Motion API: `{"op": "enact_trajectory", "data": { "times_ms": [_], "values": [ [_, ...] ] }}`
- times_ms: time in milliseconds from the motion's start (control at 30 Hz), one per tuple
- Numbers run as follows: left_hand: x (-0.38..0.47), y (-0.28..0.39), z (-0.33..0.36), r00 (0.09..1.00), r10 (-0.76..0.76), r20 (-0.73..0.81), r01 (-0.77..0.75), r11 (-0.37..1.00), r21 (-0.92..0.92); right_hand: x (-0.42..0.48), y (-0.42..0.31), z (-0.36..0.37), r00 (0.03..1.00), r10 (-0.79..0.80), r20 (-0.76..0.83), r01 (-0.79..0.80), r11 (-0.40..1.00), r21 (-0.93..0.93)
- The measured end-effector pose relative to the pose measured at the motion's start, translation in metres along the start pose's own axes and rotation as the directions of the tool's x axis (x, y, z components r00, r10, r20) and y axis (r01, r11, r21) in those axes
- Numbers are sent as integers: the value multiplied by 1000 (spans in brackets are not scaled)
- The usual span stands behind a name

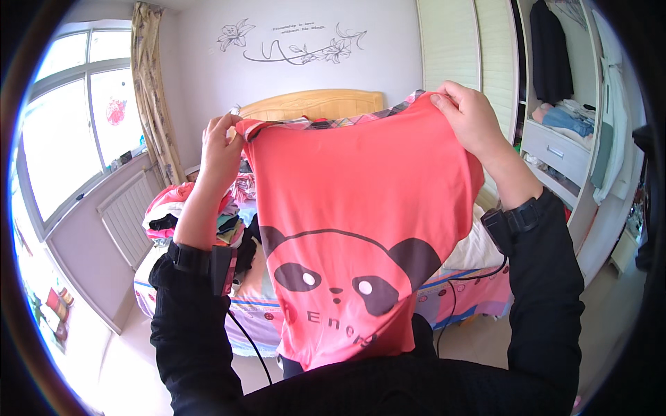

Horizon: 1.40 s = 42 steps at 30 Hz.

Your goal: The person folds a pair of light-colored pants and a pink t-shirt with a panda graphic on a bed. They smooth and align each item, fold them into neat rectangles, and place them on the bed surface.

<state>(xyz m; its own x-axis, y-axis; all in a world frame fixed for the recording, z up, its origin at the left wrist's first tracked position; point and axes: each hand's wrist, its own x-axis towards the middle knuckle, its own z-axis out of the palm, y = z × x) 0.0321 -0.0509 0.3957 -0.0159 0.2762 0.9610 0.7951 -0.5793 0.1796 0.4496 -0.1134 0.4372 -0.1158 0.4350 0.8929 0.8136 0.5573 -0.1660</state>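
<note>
A coral-red garment point(359, 182) with a printed panda face hangs spread out in front of me. Its top edge shows a plaid band. My left hand point(221, 140) pinches the upper left corner, and my right hand point(468, 114) grips the upper right corner, slightly higher. The cloth falls in soft folds, and its lower end reaches down to my body. Behind it, a bed point(255, 317) with a patterned, multicoloured cover is partly hidden. Lettering is printed under the panda, partly lost in a fold.
Folded and heaped clothes point(171, 208) are piled on the bed at left. White cloth point(476, 244) lies on its right side. An open wardrobe point(556, 151) with a drawer stands at right; a radiator point(127, 216) is below the window. Black cables point(252, 338) trail from my wrist straps.
</note>
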Motion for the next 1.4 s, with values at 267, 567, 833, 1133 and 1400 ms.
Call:
{"op": "enact_trajectory", "data": {
  "times_ms": [267, 567, 833, 1133, 1400],
  "values": [
    [2, 18, -17, 917, -131, 377, 336, 761, -555, 11, 3, -18, 922, -65, 382, -4, 984, 178],
    [12, 28, -68, 496, -174, 851, 528, 838, -136, 23, 16, -25, 992, -93, 91, 112, 965, -238],
    [24, -1, -55, 987, -84, 138, 63, 987, 146, 21, 35, -13, 941, -308, -141, 203, 847, -491],
    [42, -20, -50, 966, -255, 44, 258, 936, -238, 14, 50, 4, 993, 121, 6, -118, 977, -178],
    [42, -32, -58, 967, -256, 11, 253, 947, -197, 2, 52, 34, 975, 203, 94, -219, 787, 577]
  ]
}}
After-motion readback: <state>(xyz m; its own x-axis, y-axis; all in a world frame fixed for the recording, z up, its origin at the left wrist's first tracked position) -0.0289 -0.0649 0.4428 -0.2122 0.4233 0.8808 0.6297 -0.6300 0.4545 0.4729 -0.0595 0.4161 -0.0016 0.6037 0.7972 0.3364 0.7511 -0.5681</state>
